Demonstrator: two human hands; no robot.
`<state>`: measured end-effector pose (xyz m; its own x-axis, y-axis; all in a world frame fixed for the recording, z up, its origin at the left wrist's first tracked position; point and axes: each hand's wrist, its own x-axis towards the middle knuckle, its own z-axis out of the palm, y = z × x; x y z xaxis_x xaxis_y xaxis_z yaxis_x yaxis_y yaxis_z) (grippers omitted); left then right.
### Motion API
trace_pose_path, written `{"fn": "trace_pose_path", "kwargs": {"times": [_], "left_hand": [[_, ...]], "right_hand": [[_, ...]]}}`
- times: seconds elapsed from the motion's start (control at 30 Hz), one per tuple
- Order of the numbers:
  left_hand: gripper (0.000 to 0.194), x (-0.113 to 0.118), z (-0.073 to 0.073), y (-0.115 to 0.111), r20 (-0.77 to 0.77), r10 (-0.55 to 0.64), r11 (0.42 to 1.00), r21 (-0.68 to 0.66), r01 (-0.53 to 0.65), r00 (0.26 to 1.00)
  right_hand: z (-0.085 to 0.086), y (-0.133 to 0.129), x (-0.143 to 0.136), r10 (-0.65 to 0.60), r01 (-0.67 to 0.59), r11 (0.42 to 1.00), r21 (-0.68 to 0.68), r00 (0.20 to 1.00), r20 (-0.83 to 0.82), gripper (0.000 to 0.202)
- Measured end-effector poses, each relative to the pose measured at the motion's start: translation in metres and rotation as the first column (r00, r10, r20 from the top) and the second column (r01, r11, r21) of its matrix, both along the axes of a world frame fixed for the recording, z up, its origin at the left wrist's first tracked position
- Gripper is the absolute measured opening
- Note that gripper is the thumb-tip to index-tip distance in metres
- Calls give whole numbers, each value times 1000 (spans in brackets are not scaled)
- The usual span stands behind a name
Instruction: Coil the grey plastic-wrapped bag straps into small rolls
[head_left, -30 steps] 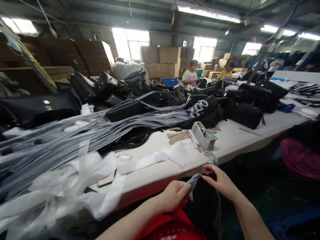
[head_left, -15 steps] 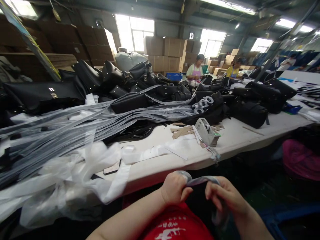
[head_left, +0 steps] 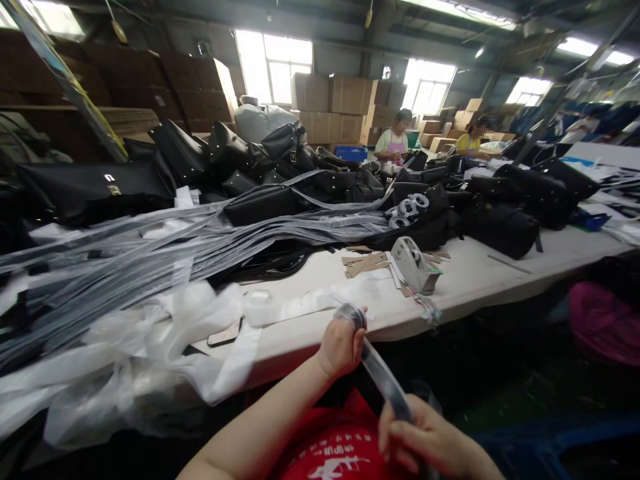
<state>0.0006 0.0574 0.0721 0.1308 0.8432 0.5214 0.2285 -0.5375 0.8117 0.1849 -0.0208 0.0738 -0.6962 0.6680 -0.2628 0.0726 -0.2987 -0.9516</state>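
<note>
My left hand [head_left: 341, 347] is closed round one end of a plastic-wrapped dark strap [head_left: 384, 379], just over the table's front edge. A coiled part of the strap shows at the top of that fist. From there the strap slants down to the right into my right hand [head_left: 413, 433], whose fingers pinch it low in front of the red shirt. Past my right hand more of the strap is blurred and partly hidden. A grey tape dispenser [head_left: 414, 265] stands on the table [head_left: 300, 343] beyond my hands, beside brown strips [head_left: 366, 264].
Long wrapped straps [head_left: 200, 257] and crumpled clear plastic [head_left: 135, 360] cover the left side, near a phone [head_left: 225, 333]. Black bags [head_left: 500, 223] are piled along the back. Two people [head_left: 394, 143] work across the table, with boxes [head_left: 350, 95] behind.
My left hand has risen slightly towards the table edge. My right hand has moved down and left, and the strap between them now shows longer and straighter.
</note>
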Motion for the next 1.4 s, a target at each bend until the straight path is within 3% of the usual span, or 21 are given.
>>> {"fn": "trace_pose_path", "kwargs": {"times": [0.07,0.1,0.17,0.2,0.27,0.33,0.4,0.47,0.53,0.6,0.67,0.7,0.77,0.83,0.9,1.0,1.07,1.13,1.27,1.33,1.4], "left_hand": [[59,-2,-14,-5,-272,-149,985,47,168,951],[60,0,-18,-9,-341,-227,972,-17,236,912],[65,8,-19,-17,-299,-369,914,-287,285,880],[69,14,-16,-19,-190,-425,834,-463,301,885],[73,22,-6,-20,153,-433,554,-732,396,888],[72,24,6,-16,495,-296,275,-775,569,817],[67,20,17,-8,710,-106,149,-681,717,696],[65,11,29,2,808,48,131,-588,798,588],[63,0,40,13,841,155,182,-541,821,519],[59,-9,49,24,846,217,288,-532,796,487],[52,-13,52,33,834,237,481,-547,686,499],[49,-13,49,37,808,237,606,-557,569,539],[46,-12,38,40,672,227,826,-516,226,705],[45,-10,23,36,392,185,928,-372,-29,901],[43,-9,9,26,66,28,965,-263,-9,997],[45,-9,3,8,-190,-289,912,-351,210,938],[56,-9,6,0,-137,-424,790,-539,292,895],[66,-10,9,-2,54,-463,608,-707,361,885],[68,-14,7,6,525,-273,309,-745,591,806],[67,-17,8,13,684,-100,225,-692,686,722],[66,-22,15,22,775,61,215,-625,750,629]], "right_hand": [[10,16,27,-153,151,986,65,988,32,54],[13,26,39,-226,209,966,150,968,107,52],[13,45,57,-374,252,887,388,884,280,42],[11,52,61,-444,242,830,502,832,333,38],[2,58,59,-524,210,739,640,777,350,44],[-8,56,50,-489,175,730,660,809,325,57],[-18,52,40,-425,148,758,635,851,308,57],[-27,50,34,-435,176,769,615,849,300,49],[-34,50,31,-448,203,793,574,833,325,44],[-38,47,28,-358,146,865,480,851,385,45],[-34,38,20,-133,-4,945,327,908,398,49],[-29,32,14,-11,-86,965,249,931,365,50],[-13,20,4,162,-199,970,139,957,242,48],[4,14,2,166,-176,980,91,980,110,45],[17,20,11,1,-3,995,101,1000,17,47],[19,46,40,-256,241,951,196,965,56,46],[10,64,56,-321,249,919,307,924,210,44],[-1,74,64,-371,206,882,424,858,356,43],[-22,74,59,-354,116,863,492,833,425,42],[-30,69,53,-322,88,868,489,848,421,42],[-38,65,46,-365,93,841,533,825,431,43]]}}
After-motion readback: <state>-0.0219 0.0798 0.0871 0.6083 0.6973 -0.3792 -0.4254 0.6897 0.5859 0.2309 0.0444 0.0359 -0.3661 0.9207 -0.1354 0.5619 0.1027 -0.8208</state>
